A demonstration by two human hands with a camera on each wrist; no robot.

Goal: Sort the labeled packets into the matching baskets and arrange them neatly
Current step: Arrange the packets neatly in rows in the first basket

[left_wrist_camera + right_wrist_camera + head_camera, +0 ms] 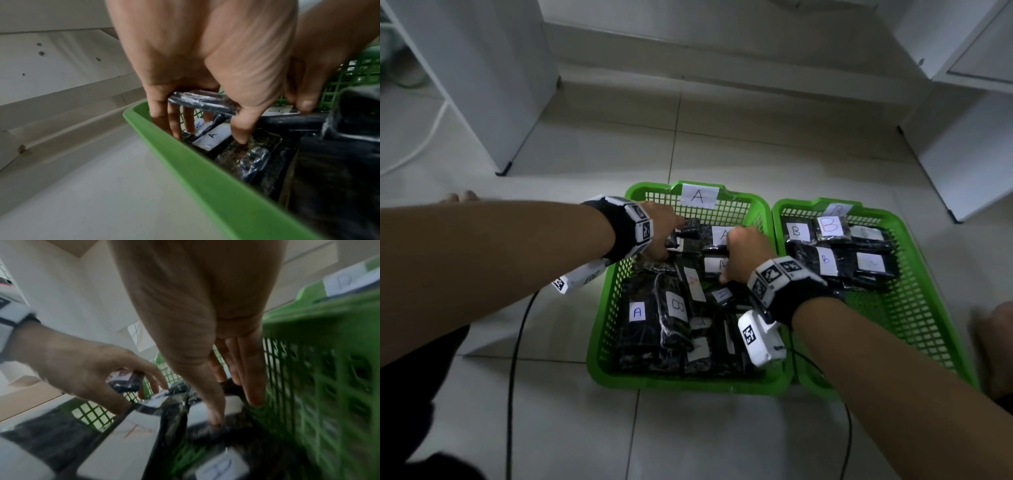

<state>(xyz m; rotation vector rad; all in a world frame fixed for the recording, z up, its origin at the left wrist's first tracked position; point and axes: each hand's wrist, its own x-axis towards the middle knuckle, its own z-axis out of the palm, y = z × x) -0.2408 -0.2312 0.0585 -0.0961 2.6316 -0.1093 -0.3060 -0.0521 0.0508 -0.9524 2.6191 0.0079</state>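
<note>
Two green mesh baskets stand side by side on the floor. The left basket has an "A" tag; the right basket holds packets labeled B. Black packets with A labels and one marked B lie jumbled in the left basket. At its far left corner my left hand grips a small black packet between thumb and fingers. My right hand clasps an A-labeled packet near the far right wall, thumb on the near edge, fingers behind it.
White cabinets stand at the far left and far right. Black cables trail from my wrists over the tiled floor. Toes show at the left, and part of a leg beside the right basket.
</note>
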